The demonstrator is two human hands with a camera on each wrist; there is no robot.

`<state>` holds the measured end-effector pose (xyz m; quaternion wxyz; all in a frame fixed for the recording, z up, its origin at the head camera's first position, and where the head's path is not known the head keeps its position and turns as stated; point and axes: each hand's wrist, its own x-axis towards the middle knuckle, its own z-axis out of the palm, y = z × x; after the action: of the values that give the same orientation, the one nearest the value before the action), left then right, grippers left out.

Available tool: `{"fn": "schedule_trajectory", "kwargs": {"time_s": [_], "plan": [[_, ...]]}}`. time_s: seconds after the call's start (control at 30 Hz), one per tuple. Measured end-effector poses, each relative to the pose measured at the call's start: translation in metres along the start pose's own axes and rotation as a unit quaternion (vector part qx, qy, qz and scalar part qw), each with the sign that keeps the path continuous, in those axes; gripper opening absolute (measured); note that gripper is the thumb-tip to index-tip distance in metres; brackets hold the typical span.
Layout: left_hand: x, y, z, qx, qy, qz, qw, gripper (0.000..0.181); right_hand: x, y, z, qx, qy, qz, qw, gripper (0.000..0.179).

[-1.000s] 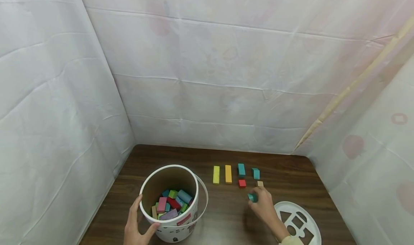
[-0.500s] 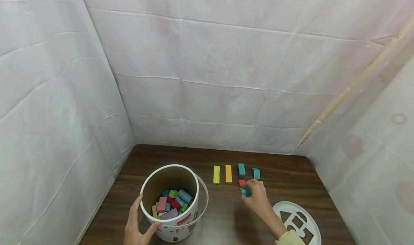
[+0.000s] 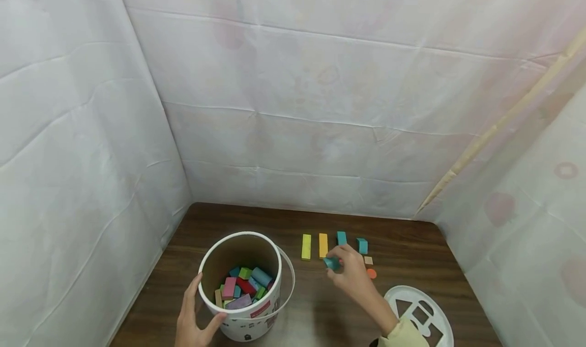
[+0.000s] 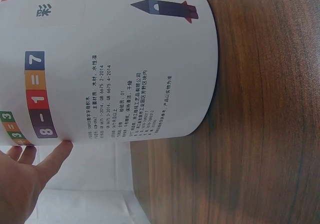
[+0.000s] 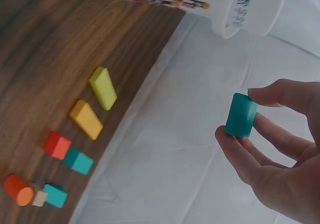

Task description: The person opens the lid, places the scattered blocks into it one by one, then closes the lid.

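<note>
In the head view my right hand (image 3: 350, 273) pinches a small teal block (image 3: 331, 263) above the table. Thumb and fingertips press its sides in the right wrist view, where its front face (image 5: 241, 115) looks rounded at the corners. My left hand (image 3: 197, 314) rests against the white bucket (image 3: 249, 331), fingers and thumb spread along its left side and front. The left wrist view shows fingertips touching its printed wall (image 4: 110, 84). Several coloured blocks (image 3: 238, 291) lie inside. A red block (image 5: 57, 145), mostly hidden by my right hand in the head view, sits on the table.
Beyond my right hand stand a yellow block (image 3: 306, 247), an orange block (image 3: 323, 244), two teal blocks, a beige piece (image 3: 368, 260) and an orange cylinder (image 3: 371, 273). A white lid with cutouts (image 3: 445, 314) lies at the right. White sheeting (image 3: 293, 148) encloses the table.
My right hand has moved left with the teal block, from beside the beige piece to near the orange block. The orange cylinder has come into view. My left hand stays on the bucket.
</note>
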<state>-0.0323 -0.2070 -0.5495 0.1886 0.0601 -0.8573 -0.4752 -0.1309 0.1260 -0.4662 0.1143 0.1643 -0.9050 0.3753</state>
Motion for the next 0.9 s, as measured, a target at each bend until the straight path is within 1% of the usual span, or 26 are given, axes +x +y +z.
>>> {"fn": "schedule_trajectory", "kwargs": {"time_s": [0.27, 0.37, 0.57, 0.63, 0.73, 0.8, 0.9], "plan": [[0.000, 0.002, -0.001, 0.003, -0.010, -0.009, 0.9999, 0.094, 0.006, -0.022, 0.003, 0.041, -0.013, -0.030, 0.9986, 0.022], [0.001, 0.002, -0.001, 0.001, -0.013, -0.005, 0.9999, 0.094, 0.009, -0.031, 0.004, 0.057, -0.022, -0.041, 0.9973, 0.022], [0.002, 0.001, 0.000, 0.016, -0.017, 0.000, 0.9997, 0.095, 0.017, -0.050, 0.006, 0.036, -0.031, -0.063, 0.9968, 0.022], [0.003, 0.001, -0.001, 0.018, -0.015, 0.002, 0.9997, 0.096, 0.019, -0.057, 0.006, 0.036, -0.040, -0.071, 0.9960, 0.021], [0.002, 0.001, -0.001, 0.008, -0.010, 0.007, 0.9999, 0.095, 0.022, -0.065, 0.008, 0.041, -0.059, -0.078, 0.9943, 0.020], [0.002, 0.003, -0.003, 0.000, -0.008, 0.004, 1.0000, 0.094, 0.024, -0.070, 0.009, 0.041, -0.070, -0.084, 0.9932, 0.020], [0.001, 0.003, -0.003, 0.001, -0.010, -0.005, 0.9999, 0.094, 0.027, -0.076, 0.011, 0.049, -0.084, -0.086, 0.9915, 0.020]]}}
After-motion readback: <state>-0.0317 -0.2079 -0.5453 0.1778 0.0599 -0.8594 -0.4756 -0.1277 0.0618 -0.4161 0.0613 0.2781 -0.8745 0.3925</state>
